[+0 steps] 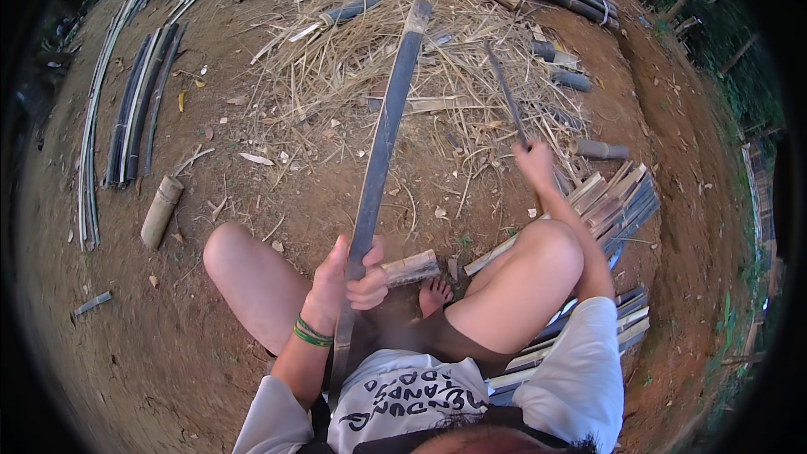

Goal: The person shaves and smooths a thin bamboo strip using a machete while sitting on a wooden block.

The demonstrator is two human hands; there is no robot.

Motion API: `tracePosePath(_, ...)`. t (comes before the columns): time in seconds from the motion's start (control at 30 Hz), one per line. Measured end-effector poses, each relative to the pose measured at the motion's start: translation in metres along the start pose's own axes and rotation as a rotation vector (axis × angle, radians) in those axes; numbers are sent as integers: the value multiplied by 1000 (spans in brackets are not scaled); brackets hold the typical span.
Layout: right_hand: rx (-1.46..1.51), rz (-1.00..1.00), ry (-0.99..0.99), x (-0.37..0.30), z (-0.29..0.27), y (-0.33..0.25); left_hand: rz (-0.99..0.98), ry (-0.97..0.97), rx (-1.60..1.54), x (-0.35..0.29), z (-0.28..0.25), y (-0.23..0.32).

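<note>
Dark bamboo strip [388, 126] slants away ahead of you, far end overlapping the shavings [324, 76], near end by your lap. Your left hand [349, 277] holds it low, fingers [367, 286] curled round it, thumb up along its side. Your right hand [535, 164], farther out and right, has its fingers wrapped on the near end of a long dark blade [505, 88], apart from the strip. Split bamboo stack [618, 206] right, beyond your right knee; short bamboo section [161, 212] left, on bare soil [252, 189].
</note>
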State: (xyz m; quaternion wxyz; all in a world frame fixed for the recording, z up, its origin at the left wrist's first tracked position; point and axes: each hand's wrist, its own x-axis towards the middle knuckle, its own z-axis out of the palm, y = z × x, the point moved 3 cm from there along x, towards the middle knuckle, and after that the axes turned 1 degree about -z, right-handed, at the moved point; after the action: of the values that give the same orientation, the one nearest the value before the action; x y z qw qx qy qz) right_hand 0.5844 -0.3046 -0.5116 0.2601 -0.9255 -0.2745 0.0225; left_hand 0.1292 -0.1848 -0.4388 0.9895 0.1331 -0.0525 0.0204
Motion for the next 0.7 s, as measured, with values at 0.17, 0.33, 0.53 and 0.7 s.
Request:
tracePosePath(0.17, -91, 34, -75, -58, 91, 13, -6, 0, -107, 3, -7, 7)
tracePosePath(0.33, -90, 37, -174, -69, 143, 35, 3, 139, -77, 18, -6, 21)
tracePosePath(0.53, 224, -110, -196, -44, 122, -8, 258, 639, 652, 56, 70, 70)
tracePosePath(0.7, 719, -404, -453, -36, -40, -155, 799, 608, 1083, 56, 187, 147)
